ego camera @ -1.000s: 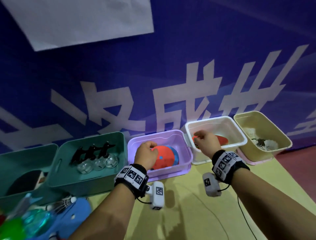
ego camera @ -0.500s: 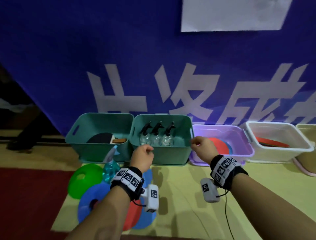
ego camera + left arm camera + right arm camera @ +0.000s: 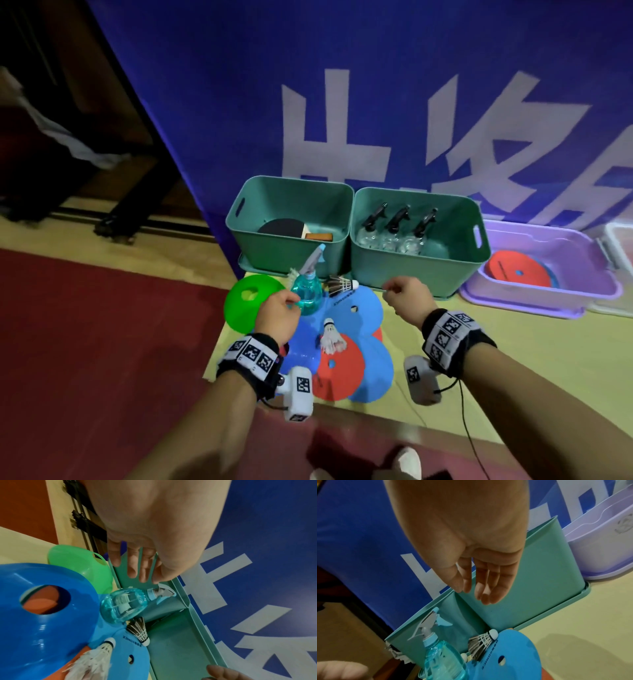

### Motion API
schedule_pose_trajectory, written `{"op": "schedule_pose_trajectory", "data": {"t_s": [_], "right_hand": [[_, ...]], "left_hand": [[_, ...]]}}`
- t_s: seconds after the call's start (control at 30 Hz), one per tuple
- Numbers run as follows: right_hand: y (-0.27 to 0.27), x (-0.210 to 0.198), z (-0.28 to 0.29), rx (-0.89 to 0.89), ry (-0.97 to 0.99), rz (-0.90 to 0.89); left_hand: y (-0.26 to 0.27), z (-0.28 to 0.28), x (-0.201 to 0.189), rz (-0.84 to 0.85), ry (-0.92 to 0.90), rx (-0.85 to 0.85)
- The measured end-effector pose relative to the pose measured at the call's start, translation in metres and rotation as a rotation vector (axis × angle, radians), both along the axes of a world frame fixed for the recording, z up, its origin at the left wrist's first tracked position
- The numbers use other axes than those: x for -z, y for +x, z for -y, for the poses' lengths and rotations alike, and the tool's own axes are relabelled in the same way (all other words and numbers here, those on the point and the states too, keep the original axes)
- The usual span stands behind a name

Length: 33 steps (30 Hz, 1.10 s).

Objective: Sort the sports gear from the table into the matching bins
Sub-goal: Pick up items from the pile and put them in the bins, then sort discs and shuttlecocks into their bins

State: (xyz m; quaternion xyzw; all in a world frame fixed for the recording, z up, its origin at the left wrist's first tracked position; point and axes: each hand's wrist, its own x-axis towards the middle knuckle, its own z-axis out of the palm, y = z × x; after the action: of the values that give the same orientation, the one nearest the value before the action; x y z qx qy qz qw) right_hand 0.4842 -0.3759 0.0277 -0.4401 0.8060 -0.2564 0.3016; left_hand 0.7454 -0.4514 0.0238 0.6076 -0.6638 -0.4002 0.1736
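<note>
Lying at the left end of the table [image 3: 513, 349], the unsorted gear forms one cluster: overlapping blue discs [image 3: 356, 310] and a red disc [image 3: 337, 368], a green cone [image 3: 245, 305] at the far left edge, a blue spray bottle [image 3: 307, 294] standing upright just beside the cone, a dark-feathered shuttlecock [image 3: 340, 285] on its side to the right of the bottle, and a white shuttlecock [image 3: 330, 337] resting on the discs nearer the person. The left hand [image 3: 277, 317] hovers over the near side of the bottle and the cone edge; the left wrist view shows its fingers [image 3: 132, 566] loosely extended above the bottle and holding nothing. The right hand [image 3: 407, 301] hangs above the right part of the discs, near the front wall of the right-hand green bin, with its fingers [image 3: 488, 588] relaxed, slightly curved and empty. Behind the cluster, along the far side, stands a row of bins: a green bin [image 3: 239, 226] containing a black paddle [image 3: 282, 228], a second green bin [image 3: 479, 240] holding three clear spray bottles [image 3: 394, 229] with black triggers, then a purple bin [image 3: 603, 294] with a red disc on a blue one inside; a white bin is cut off at the right edge. A blue banner [image 3: 239, 85] with large white characters rises behind the bins.
</note>
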Motion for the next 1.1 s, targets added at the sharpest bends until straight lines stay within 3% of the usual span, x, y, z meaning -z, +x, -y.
{"op": "schedule_pose_trajectory", "data": {"t_s": [0.47, 0.67, 0.77, 0.97, 1.1], "right_hand": [[0.008, 0.044, 0.014, -0.081, 0.152, 0.067], [0.022, 0.077, 0.028, -0.241, 0.256, 0.093], [0.036, 0.094, 0.034, -0.409, 0.237, 0.118], [0.061, 0.112, 0.043, -0.718, 0.343, 0.044], [0.068, 0.124, 0.043, -0.798, 0.425, 0.014]], "left_hand": [[0.005, -0.007, 0.05, 0.059, 0.124, -0.023], [0.014, -0.017, 0.069, 0.117, 0.136, -0.15], [0.025, -0.024, 0.074, 0.164, 0.127, -0.179], [0.035, -0.042, 0.093, 0.18, 0.206, -0.091], [0.037, -0.049, 0.103, 0.172, 0.301, -0.02]]}}
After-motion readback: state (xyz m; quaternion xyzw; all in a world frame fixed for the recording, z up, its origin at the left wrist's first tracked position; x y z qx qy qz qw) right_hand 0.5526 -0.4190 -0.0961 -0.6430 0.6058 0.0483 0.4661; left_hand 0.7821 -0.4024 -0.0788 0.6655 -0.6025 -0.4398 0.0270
